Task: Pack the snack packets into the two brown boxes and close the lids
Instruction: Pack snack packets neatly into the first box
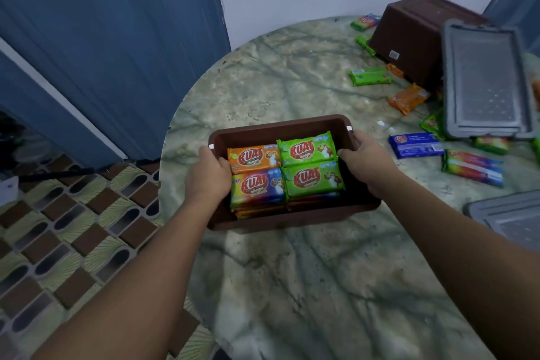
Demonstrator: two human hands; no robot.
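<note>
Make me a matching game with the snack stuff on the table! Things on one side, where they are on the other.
Things:
1. orange packet
2. blue packet
3. grey lid
4. second brown box

Places:
A. tipped over at the far side of the table
B. inside the brown box held by both hands
C. leaning against the tipped box
D. flat on the table, right of the held box

Pairs: 1-B, 2-D, 3-C, 4-A
</note>
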